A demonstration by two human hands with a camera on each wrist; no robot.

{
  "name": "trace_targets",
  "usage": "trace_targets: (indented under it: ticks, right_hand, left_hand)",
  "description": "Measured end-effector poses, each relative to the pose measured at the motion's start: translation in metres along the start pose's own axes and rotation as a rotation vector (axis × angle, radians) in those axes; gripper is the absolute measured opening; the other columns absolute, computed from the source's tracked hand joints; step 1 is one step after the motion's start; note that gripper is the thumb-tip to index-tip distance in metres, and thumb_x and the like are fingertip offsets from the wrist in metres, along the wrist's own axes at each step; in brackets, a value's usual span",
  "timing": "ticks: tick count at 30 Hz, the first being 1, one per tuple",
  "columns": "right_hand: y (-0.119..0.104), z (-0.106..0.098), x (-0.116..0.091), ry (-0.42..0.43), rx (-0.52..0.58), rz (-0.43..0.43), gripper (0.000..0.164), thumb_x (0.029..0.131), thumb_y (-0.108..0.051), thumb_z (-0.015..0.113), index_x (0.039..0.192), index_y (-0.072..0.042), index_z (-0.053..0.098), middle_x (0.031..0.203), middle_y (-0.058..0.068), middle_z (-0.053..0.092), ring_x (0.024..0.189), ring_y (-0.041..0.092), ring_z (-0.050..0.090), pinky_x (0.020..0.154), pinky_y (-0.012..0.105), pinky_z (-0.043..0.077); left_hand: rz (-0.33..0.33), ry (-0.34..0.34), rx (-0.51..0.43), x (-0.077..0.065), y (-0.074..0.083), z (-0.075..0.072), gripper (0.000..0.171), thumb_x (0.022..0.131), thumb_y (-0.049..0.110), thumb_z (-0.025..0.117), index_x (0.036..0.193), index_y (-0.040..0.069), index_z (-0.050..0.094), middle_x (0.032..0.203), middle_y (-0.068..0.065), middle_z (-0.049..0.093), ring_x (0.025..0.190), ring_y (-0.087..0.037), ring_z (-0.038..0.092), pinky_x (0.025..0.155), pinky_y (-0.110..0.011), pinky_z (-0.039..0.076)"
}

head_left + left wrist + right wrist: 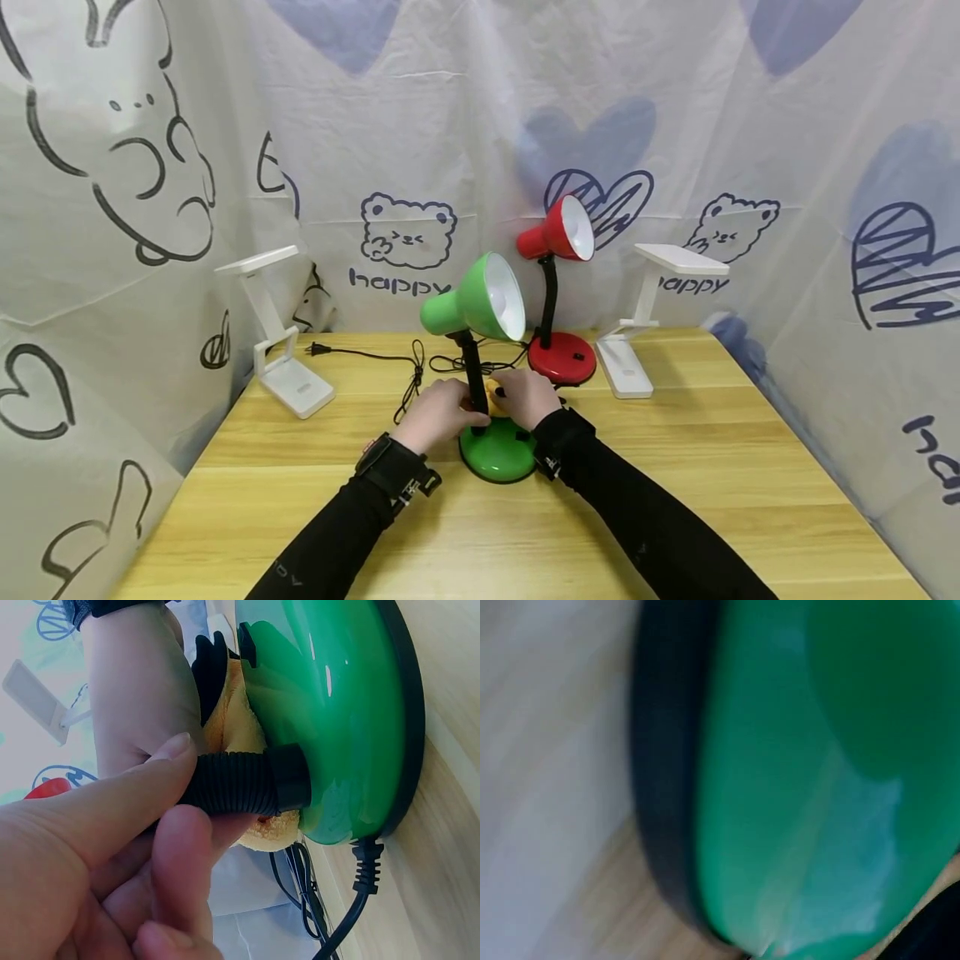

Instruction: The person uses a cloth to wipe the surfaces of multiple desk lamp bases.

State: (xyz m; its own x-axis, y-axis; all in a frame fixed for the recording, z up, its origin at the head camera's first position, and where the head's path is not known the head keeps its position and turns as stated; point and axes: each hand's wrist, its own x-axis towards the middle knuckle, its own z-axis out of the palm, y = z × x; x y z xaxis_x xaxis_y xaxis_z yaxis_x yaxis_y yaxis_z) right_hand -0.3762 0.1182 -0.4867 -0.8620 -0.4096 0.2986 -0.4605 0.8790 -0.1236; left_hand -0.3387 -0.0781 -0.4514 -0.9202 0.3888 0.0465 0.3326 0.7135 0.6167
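Observation:
A green desk lamp [465,306] stands on the table, its white-lined shade tilted to the right. My left hand [441,414] grips the black ribbed neck [232,782] low down, with thumb and fingers around it. Just behind the neck, my right hand [527,397] holds a yellow cloth [236,724] bunched against the neck and the edge of the green base [337,712]. Part of the cloth and most right fingertips are hidden. The right wrist view shows mainly the glossy base [810,787] with its black rim.
Behind stands a red desk lamp [561,358]. White folding lamps stand at left [298,388] and right [626,368]. A black power cord with its plug [318,349] lies coiled behind the green lamp. A printed curtain [480,150] surrounds the wooden table [675,483].

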Motion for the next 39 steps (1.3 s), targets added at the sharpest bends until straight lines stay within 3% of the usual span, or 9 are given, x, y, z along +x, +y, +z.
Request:
trace_targets:
  ticks: [4,6,8,10,13,21,25,31,39]
  right_hand:
    - [0.004,-0.005,0.000,-0.057,0.066,-0.009,0.015,0.095,-0.023,0.070,0.085,-0.019,0.061,0.070,-0.001,0.056,0.062,0.013,0.053,0.058,0.025,0.038]
    - [0.010,-0.009,-0.001,-0.097,0.127,-0.005,0.004,0.095,-0.023,0.071,0.095,-0.018,0.070,0.083,-0.001,0.069,0.075,0.014,0.065,0.067,0.027,0.050]
    - [0.018,-0.014,-0.003,-0.138,0.183,-0.007,0.015,0.095,-0.023,0.071,0.108,-0.018,0.075,0.099,0.000,0.076,0.090,0.017,0.071,0.080,0.032,0.057]
    - [0.026,-0.020,-0.006,-0.174,0.207,-0.004,0.024,0.095,-0.025,0.071,0.118,-0.021,0.075,0.113,-0.002,0.076,0.104,0.017,0.072,0.092,0.037,0.057]
    - [0.036,-0.028,-0.014,-0.224,0.203,-0.009,0.027,0.095,-0.024,0.070,0.121,-0.017,0.075,0.117,0.002,0.076,0.108,0.021,0.071,0.098,0.041,0.055]
    - [0.038,-0.050,-0.062,-0.237,0.155,-0.035,0.028,0.094,-0.022,0.072,0.121,-0.015,0.074,0.117,0.001,0.075,0.110,0.020,0.070,0.097,0.041,0.056]
    - [0.026,-0.057,-0.086,-0.194,0.107,-0.159,0.025,0.091,-0.025,0.075,0.115,-0.020,0.076,0.112,-0.004,0.075,0.105,0.015,0.070,0.092,0.038,0.057]
    - [-0.010,-0.057,-0.109,-0.229,0.116,-0.312,0.023,0.091,-0.030,0.076,0.114,-0.025,0.076,0.112,-0.010,0.069,0.105,0.007,0.064,0.093,0.031,0.055]
    - [-0.067,-0.039,-0.106,-0.132,0.026,-0.416,0.029,0.087,-0.025,0.079,0.115,-0.021,0.073,0.116,-0.007,0.071,0.114,0.011,0.063,0.103,0.030,0.051]
  left_hand:
    - [0.000,-0.009,-0.017,0.000,-0.001,0.000,0.018,0.085,0.036,0.081,0.089,0.019,0.075,0.080,0.004,0.073,0.064,-0.010,0.063,0.059,-0.029,0.051]
    - [0.000,-0.021,-0.035,0.001,-0.001,0.001,0.019,0.085,0.035,0.081,0.090,0.018,0.074,0.080,0.001,0.074,0.061,-0.012,0.063,0.057,-0.030,0.050]
    - [-0.001,-0.033,-0.054,0.001,-0.002,0.001,0.019,0.086,0.034,0.080,0.091,0.017,0.074,0.081,-0.003,0.075,0.058,-0.013,0.062,0.055,-0.030,0.050]
    - [0.001,-0.044,-0.073,0.001,-0.003,0.002,0.018,0.087,0.034,0.080,0.091,0.017,0.074,0.080,-0.005,0.076,0.055,-0.014,0.061,0.053,-0.031,0.049]
    - [0.003,-0.053,-0.081,0.002,-0.004,0.002,0.018,0.087,0.035,0.079,0.090,0.018,0.073,0.078,-0.007,0.075,0.051,-0.015,0.059,0.051,-0.031,0.047]
    - [-0.014,-0.052,-0.079,0.002,-0.004,0.002,0.020,0.087,0.035,0.079,0.092,0.017,0.073,0.075,-0.008,0.074,0.049,-0.014,0.058,0.051,-0.030,0.047]
    - [-0.018,-0.054,-0.094,0.001,-0.003,0.000,0.018,0.087,0.033,0.079,0.092,0.016,0.073,0.074,-0.012,0.074,0.047,-0.014,0.056,0.050,-0.029,0.045]
    - [-0.015,-0.055,-0.090,0.002,-0.003,0.000,0.018,0.087,0.032,0.080,0.093,0.016,0.073,0.074,-0.012,0.074,0.049,-0.020,0.061,0.049,-0.029,0.045]
    - [-0.004,-0.059,-0.077,0.001,-0.003,0.000,0.016,0.087,0.033,0.079,0.089,0.019,0.072,0.073,-0.010,0.074,0.055,-0.026,0.067,0.052,-0.030,0.048]
